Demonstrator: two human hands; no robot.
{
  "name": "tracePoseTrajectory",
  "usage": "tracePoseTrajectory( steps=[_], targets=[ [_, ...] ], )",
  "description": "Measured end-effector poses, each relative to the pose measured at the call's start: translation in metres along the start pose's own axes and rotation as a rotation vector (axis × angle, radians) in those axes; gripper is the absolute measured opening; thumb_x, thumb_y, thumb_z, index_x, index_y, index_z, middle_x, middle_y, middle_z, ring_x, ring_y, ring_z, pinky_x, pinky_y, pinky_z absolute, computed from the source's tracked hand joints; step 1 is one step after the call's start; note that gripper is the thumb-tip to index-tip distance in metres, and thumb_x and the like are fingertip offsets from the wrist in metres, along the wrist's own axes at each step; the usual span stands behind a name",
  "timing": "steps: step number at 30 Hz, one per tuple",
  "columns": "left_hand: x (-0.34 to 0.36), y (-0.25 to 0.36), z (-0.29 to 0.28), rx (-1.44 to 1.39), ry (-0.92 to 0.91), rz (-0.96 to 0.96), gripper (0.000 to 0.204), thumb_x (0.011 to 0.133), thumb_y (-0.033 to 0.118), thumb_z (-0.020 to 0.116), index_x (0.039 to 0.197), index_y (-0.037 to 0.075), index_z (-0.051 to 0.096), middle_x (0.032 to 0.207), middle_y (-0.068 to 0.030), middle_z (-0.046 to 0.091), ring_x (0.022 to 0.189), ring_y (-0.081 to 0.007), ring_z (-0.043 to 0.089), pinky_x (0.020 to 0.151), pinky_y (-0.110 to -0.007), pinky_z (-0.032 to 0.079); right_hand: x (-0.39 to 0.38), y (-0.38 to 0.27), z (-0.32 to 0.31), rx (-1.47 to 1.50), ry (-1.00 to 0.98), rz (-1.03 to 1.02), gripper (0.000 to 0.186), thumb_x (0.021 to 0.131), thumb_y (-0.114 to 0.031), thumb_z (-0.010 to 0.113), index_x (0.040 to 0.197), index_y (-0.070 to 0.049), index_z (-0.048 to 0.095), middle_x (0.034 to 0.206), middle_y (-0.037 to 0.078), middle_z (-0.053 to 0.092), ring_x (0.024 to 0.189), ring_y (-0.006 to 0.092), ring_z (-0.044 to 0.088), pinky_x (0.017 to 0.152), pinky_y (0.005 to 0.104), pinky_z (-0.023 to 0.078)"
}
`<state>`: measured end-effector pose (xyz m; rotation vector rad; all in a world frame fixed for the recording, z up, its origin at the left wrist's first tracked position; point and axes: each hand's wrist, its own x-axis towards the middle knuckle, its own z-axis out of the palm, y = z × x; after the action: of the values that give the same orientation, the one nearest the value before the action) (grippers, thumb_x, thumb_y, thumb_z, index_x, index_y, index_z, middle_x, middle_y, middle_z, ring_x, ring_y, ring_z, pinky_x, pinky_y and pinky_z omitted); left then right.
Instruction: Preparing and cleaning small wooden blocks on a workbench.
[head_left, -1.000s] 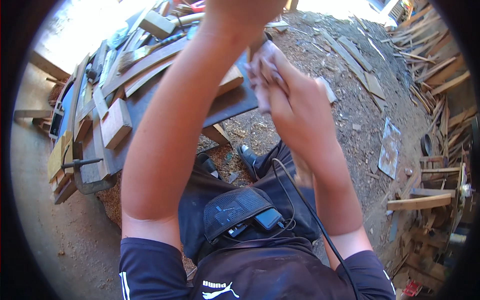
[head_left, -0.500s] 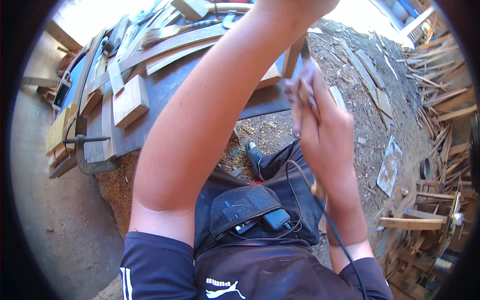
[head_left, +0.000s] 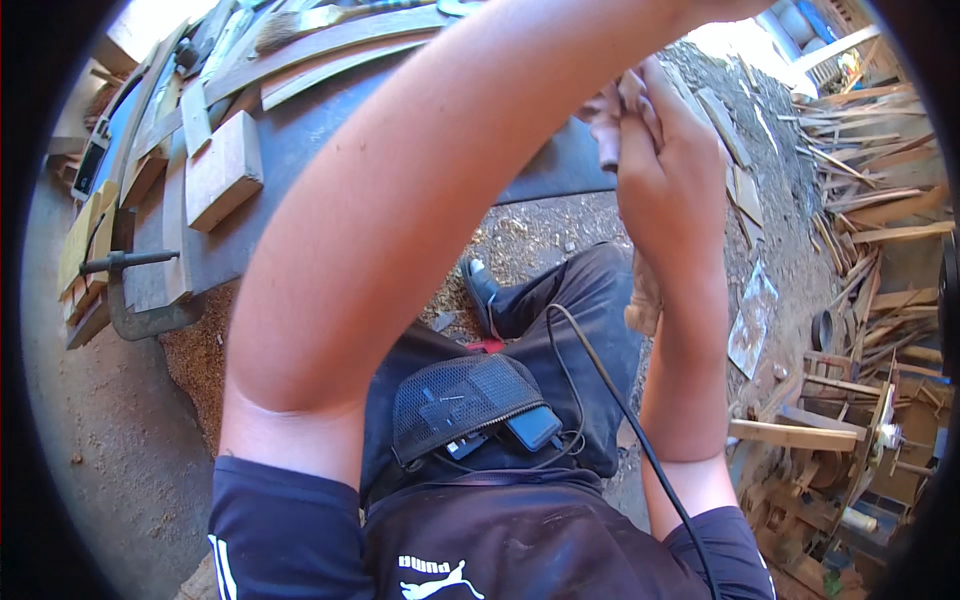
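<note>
My left forearm crosses in front of me to the upper right. Only the edge of my left hand (head_left: pixel 735 7) shows at the top of the picture, and its fingers are out of sight. My right hand (head_left: pixel 668 165) is raised just below it, fingers curled and closed. What they grip is largely hidden. A tan, wood-coloured piece with a blunt end (head_left: pixel 644 295) shows along the inner side of my right wrist; I cannot tell whether the hand holds it. Behind my arms lies a dark-topped workbench (head_left: pixel 330 115).
On the bench are a wood block (head_left: pixel 225 170), a brush (head_left: pixel 290 28) and several planks; a clamp (head_left: pixel 150 320) grips its left corner. A mesh pouch (head_left: pixel 465 405) with a cable lies on my lap. Scrap wood (head_left: pixel 890 235) piles up at the right.
The bench and pouch have shifted left in view, the bench also upward. My right hand has risen, closer to the left forearm. Its fingers remain curled.
</note>
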<state>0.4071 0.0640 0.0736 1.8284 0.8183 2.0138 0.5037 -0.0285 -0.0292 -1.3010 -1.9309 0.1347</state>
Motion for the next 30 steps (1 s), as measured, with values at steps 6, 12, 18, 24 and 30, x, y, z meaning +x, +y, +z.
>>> tracePoseTrajectory(
  steps=[6, 12, 18, 24, 30],
  targets=[
    [0.018, -0.021, -0.004, -0.014, -0.165, 0.056, 0.07, 0.109, 0.054, 0.04, 0.075, -0.004, 0.062, 0.06, -0.0136, 0.06, 0.054, -0.0262, 0.06, 0.055, -0.042, 0.048, -0.017, -0.004, 0.002, 0.281, -0.03, 0.177, 0.041, 0.1, -0.005, 0.05, 0.14, 0.006, 0.055, 0.103, 0.019, 0.076, 0.083, 0.0225, 0.074, 0.076, 0.0335, 0.056],
    [0.029, -0.059, 0.001, -0.018, 0.097, 0.115, 0.07, 0.109, 0.052, 0.041, 0.083, -0.008, 0.066, 0.065, -0.0177, 0.065, 0.061, -0.0274, 0.064, 0.061, -0.042, 0.051, 0.009, -0.013, 0.007, 0.082, -0.123, 0.065, 0.03, 0.097, -0.007, 0.057, 0.125, 0.002, 0.062, 0.089, 0.026, 0.071, 0.081, 0.0397, 0.073, 0.069, 0.043, 0.058],
    [0.025, -0.033, -0.02, -0.024, -0.041, -0.16, 0.069, 0.11, 0.05, 0.036, 0.07, 0.0, 0.06, 0.056, -0.0108, 0.057, 0.049, -0.0214, 0.055, 0.05, -0.039, 0.043, 0.043, -0.008, 0.011, 0.006, -0.115, 0.013, 0.035, 0.097, -0.002, 0.055, 0.13, 0.007, 0.058, 0.097, 0.026, 0.073, 0.091, 0.0383, 0.075, 0.076, 0.0392, 0.06],
    [0.027, -0.069, 0.0, 0.002, 0.232, 0.06, 0.07, 0.111, 0.05, 0.033, 0.066, 0.002, 0.056, 0.05, -0.0074, 0.05, 0.047, -0.0184, 0.052, 0.048, -0.037, 0.042, -0.008, 0.003, 0.018, 0.324, 0.104, 0.034, 0.028, 0.096, -0.006, 0.057, 0.122, 0.005, 0.062, 0.091, 0.028, 0.071, 0.084, 0.0434, 0.071, 0.069, 0.0504, 0.055],
    [0.021, -0.057, -0.012, -0.005, 0.046, 0.127, 0.073, 0.111, 0.053, 0.032, 0.054, 0.01, 0.044, 0.046, -0.001, 0.039, 0.038, -0.0141, 0.039, 0.037, -0.032, 0.031, 0.021, -0.004, 0.015, 0.081, -0.084, 0.095, 0.041, 0.098, -0.012, 0.052, 0.137, -0.001, 0.057, 0.085, 0.023, 0.071, 0.075, 0.037, 0.072, 0.068, 0.0414, 0.054]
  ],
)
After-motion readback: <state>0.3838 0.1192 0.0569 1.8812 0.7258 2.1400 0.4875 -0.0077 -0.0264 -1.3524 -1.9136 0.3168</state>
